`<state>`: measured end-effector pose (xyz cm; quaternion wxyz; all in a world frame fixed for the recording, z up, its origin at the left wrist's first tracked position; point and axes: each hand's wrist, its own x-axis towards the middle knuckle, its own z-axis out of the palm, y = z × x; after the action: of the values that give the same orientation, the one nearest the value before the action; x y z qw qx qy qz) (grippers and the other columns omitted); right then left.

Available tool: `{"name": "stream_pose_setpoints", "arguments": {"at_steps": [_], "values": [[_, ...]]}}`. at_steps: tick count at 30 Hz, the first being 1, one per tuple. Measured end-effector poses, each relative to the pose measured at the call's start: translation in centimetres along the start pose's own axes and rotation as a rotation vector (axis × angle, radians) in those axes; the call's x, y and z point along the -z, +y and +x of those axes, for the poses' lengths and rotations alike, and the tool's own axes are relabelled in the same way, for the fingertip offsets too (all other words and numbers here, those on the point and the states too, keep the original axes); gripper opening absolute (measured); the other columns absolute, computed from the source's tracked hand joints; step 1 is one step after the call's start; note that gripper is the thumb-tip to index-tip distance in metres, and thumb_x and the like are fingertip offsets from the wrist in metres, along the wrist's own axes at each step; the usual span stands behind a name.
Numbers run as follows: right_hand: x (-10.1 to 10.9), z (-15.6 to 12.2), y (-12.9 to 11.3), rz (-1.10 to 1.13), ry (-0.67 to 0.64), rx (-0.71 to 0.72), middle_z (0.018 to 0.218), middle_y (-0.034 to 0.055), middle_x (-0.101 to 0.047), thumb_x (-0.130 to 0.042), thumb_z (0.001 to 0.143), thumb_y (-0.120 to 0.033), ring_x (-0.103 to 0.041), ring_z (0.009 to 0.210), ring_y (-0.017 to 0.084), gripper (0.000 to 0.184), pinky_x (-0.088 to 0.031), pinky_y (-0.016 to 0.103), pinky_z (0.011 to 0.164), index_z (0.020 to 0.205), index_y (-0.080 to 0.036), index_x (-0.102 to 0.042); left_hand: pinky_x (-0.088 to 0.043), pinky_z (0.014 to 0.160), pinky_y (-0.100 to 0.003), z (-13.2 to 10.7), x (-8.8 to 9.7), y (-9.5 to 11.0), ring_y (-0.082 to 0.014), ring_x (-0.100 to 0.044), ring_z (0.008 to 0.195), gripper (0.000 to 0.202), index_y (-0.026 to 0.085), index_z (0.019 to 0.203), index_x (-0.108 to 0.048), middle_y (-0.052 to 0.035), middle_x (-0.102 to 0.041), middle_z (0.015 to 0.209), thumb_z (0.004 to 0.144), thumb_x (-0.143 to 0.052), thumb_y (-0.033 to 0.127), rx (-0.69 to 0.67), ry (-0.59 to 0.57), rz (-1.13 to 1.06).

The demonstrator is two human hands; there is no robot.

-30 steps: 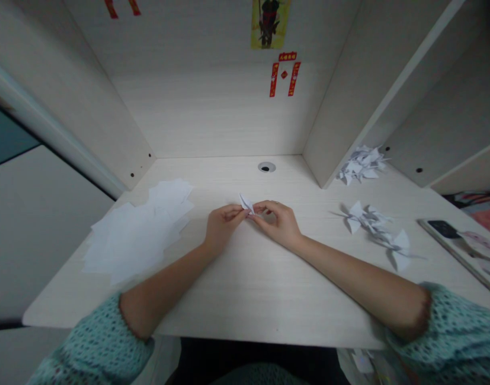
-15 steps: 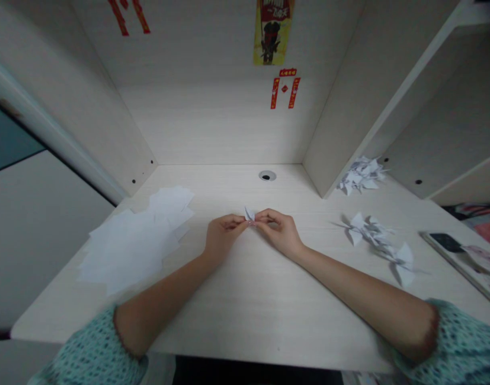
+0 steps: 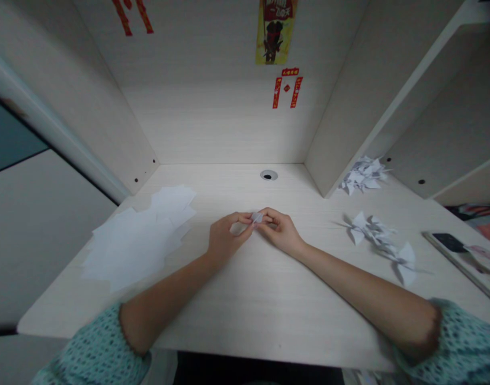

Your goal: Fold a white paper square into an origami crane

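Note:
A small folded piece of white paper (image 3: 256,217) is pinched between the fingertips of both hands over the middle of the pale wooden desk (image 3: 245,299). My left hand (image 3: 225,239) grips its left side with thumb and forefinger closed on it. My right hand (image 3: 280,231) holds the right side, fingers curled round it. Most of the paper is hidden by the fingers.
A loose spread of white paper sheets (image 3: 136,238) lies at the left. Several folded paper cranes (image 3: 379,238) lie at the right, more folded cranes (image 3: 363,175) in the right shelf bay. A phone and a book (image 3: 465,251) sit at the far right. A cable hole (image 3: 269,175) is at the back.
The folded paper stood up higher between my fingertips before; now it sits lower and flatter, largely covered by the fingers. Both hands stayed in about the same place.

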<state>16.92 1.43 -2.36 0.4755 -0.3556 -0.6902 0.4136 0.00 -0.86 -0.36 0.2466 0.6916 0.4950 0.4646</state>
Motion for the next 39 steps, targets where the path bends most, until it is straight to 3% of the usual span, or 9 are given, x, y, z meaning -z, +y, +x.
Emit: {"name": "stream_pose_setpoints", "arguments": {"at_steps": [15, 20, 25, 30, 34, 39], "values": [[-0.1, 0.2, 0.4, 0.1, -0.05, -0.087, 0.078, 0.0034, -0.07, -0.065, 0.078, -0.036, -0.064, 0.072, 0.016, 0.02, -0.048, 0.027, 0.069, 0.086, -0.018, -0.064, -0.051, 0.082, -0.03, 0.2, 0.1, 0.0, -0.0167, -0.067, 0.086, 0.006, 0.021, 0.075, -0.067, -0.003, -0.072, 0.091, 0.075, -0.066, 0.027, -0.049, 0.042, -0.004], [-0.2, 0.2, 0.1, 0.083, 0.008, -0.1, 0.072, 0.0034, -0.069, -0.066, 0.076, -0.04, -0.062, 0.067, 0.015, 0.024, -0.046, 0.026, 0.065, 0.084, -0.017, -0.065, -0.052, 0.071, -0.027, 0.6, -0.1, -0.1, -0.0153, -0.067, 0.075, 0.017, 0.019, 0.075, -0.063, -0.0032, -0.07, 0.08, 0.071, -0.07, 0.033, 0.104, 0.072, -0.169], [-0.2, 0.2, 0.0, 0.04, 0.047, -0.097, 0.067, 0.0022, -0.066, -0.067, 0.075, -0.041, -0.058, 0.061, 0.013, 0.027, -0.044, 0.025, 0.061, 0.084, -0.016, -0.066, -0.052, 0.068, -0.025, 1.1, -0.4, -0.6, -0.015, -0.067, 0.07, 0.041, 0.017, 0.098, -0.06, -0.0024, -0.071, 0.076, 0.063, -0.077, 0.033, 0.263, 0.069, -0.404], [-0.2, 0.2, 0.2, 0.016, 0.046, -0.103, 0.069, 0.0028, -0.068, -0.065, 0.076, -0.043, -0.059, 0.062, 0.014, 0.03, -0.046, 0.026, 0.061, 0.089, -0.016, -0.069, -0.05, 0.071, -0.026, 1.2, -0.6, -1.0, -0.0162, -0.067, 0.074, 0.033, 0.015, 0.096, -0.067, -0.005, -0.072, 0.082, 0.069, -0.072, 0.034, 0.287, -0.043, -0.484], [-0.1, 0.3, 0.4, -0.051, 0.067, -0.022, 0.084, 0.0067, -0.072, -0.063, 0.079, -0.039, -0.063, 0.074, 0.018, 0.025, -0.048, 0.03, 0.068, 0.092, -0.019, -0.072, -0.05, 0.078, -0.028, 1.0, -0.6, -1.4, -0.0184, -0.066, 0.084, 0.027, 0.016, 0.092, -0.07, -0.0061, -0.073, 0.091, 0.075, -0.067, 0.037, 0.247, -0.142, -0.466], [0.1, 0.2, 0.4, -0.196, 0.041, 0.111, 0.082, 0.007, -0.07, -0.059, 0.084, -0.032, -0.062, 0.077, 0.018, 0.02, -0.048, 0.031, 0.07, 0.092, -0.022, -0.074, -0.05, 0.081, -0.03, 0.9, -0.8, -1.5, -0.0207, -0.066, 0.089, 0.032, 0.017, 0.095, -0.072, -0.0076, -0.073, 0.099, 0.071, -0.07, 0.039, 0.294, -0.1, -0.454]]}}
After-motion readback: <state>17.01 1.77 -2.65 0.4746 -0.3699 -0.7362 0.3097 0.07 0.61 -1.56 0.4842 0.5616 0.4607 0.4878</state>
